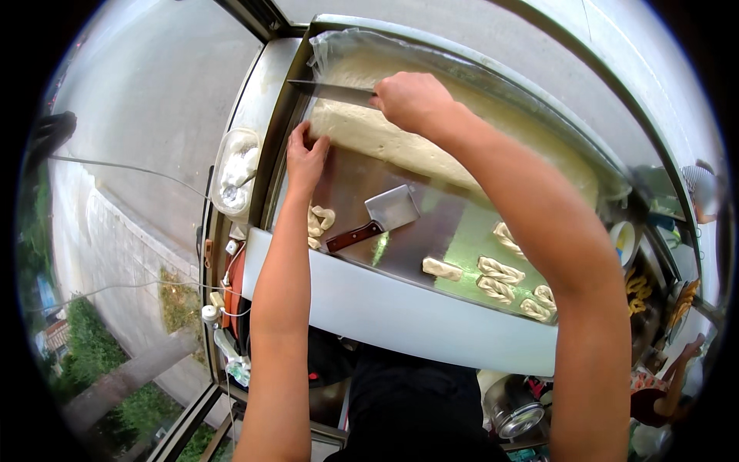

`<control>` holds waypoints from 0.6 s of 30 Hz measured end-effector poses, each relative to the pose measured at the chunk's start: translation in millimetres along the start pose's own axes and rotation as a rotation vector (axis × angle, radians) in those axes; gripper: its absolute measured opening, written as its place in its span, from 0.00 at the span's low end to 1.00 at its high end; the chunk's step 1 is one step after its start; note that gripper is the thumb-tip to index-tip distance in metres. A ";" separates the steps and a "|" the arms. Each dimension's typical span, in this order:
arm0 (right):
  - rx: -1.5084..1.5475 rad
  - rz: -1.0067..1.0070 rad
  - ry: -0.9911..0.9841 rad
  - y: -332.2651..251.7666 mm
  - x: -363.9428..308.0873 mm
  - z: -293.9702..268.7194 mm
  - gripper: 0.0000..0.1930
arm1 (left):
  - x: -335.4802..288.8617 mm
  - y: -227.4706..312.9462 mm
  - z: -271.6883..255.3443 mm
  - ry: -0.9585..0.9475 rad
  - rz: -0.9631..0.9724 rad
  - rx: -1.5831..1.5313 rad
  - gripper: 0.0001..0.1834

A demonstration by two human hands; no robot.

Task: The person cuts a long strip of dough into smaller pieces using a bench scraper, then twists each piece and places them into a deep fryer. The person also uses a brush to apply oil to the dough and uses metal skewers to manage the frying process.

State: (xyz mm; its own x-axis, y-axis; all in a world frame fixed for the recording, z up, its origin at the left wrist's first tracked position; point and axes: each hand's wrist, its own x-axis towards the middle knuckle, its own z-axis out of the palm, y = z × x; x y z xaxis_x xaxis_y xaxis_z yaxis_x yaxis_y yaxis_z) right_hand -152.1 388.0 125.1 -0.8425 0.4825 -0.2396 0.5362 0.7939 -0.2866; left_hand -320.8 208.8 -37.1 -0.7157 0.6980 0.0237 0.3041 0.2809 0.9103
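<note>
A long strip of pale dough (385, 142) lies across the metal worktop. Behind it is a larger slab of dough (493, 112), partly under clear plastic film. My right hand (416, 100) is closed round the handle of a long knife (332, 92), whose blade points left, along the seam between strip and slab. At the strip's left end rests my left hand (306, 154), thumb and fingers apart, with nothing visible between them. Nearer to me lies a dough scraper (392, 208) with a brown handle. Several twisted dough pieces (496, 279) and a plain short piece (442, 268) sit front right.
More shaped dough (319, 222) lies beside my left forearm. A clear tub of white powder (237, 171) stands on the left ledge. Along the front edge runs a white board (416, 316). Fried dough (637, 291) shows at the far right, where another person's arm (681, 369) appears.
</note>
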 end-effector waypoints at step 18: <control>-0.120 -0.008 -0.102 -18.3 21.1 10.3 0.13 | -1.6 18.9 -9.4 -0.030 0.068 0.111 0.32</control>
State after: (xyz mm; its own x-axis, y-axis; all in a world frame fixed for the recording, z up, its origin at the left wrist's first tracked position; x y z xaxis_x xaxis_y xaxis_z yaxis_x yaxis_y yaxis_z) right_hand -179.2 379.8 115.7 -0.8337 0.4407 -0.3327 0.5143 0.8390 -0.1774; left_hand -319.9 206.7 -16.0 -0.6725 0.7367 0.0705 0.4204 0.3019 0.8557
